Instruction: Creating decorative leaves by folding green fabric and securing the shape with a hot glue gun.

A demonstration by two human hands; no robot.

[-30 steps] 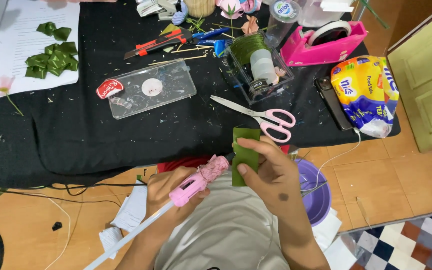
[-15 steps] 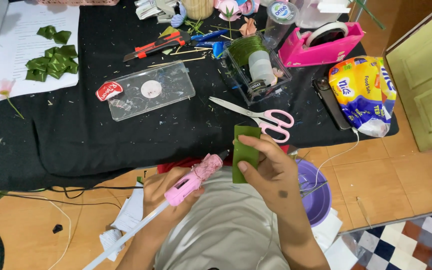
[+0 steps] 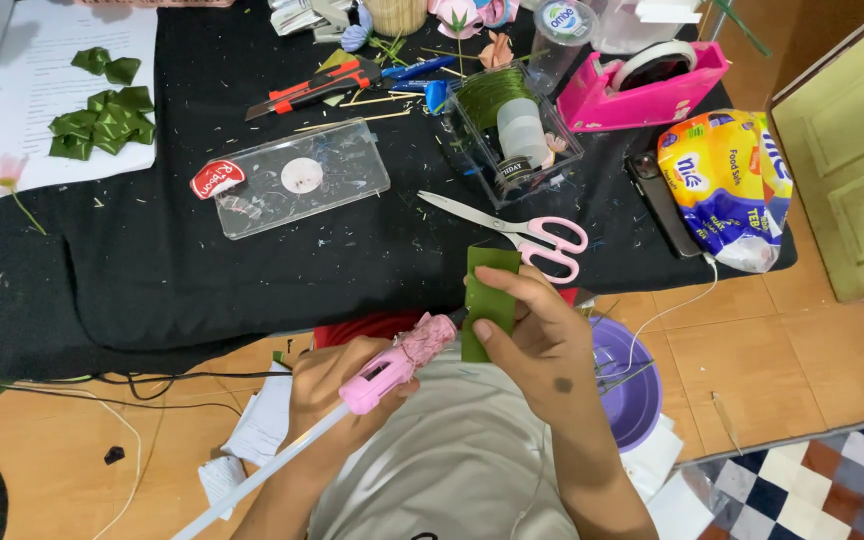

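Observation:
My left hand (image 3: 337,385) grips a pink glue gun (image 3: 402,360) with a white glue stick trailing from its back toward the lower left. Its nozzle points at a green ribbon strip (image 3: 485,290) that my right hand (image 3: 532,335) pinches upright just below the table's front edge. Both hands are over my lap, in front of the black-covered table (image 3: 152,290).
Pink-handled scissors (image 3: 537,235) lie just beyond the ribbon. A clear plastic lid (image 3: 292,180), a clear box with green thread and rolls (image 3: 512,130), a red cutter (image 3: 312,88), a pink tape dispenser (image 3: 642,85), a snack bag (image 3: 727,185) and folded green leaves (image 3: 102,115) fill the table. A purple bowl (image 3: 627,385) sits on the floor.
None of note; both hands keep the glue gun and ribbon in nearly the same place, with only a slight shift of the view.

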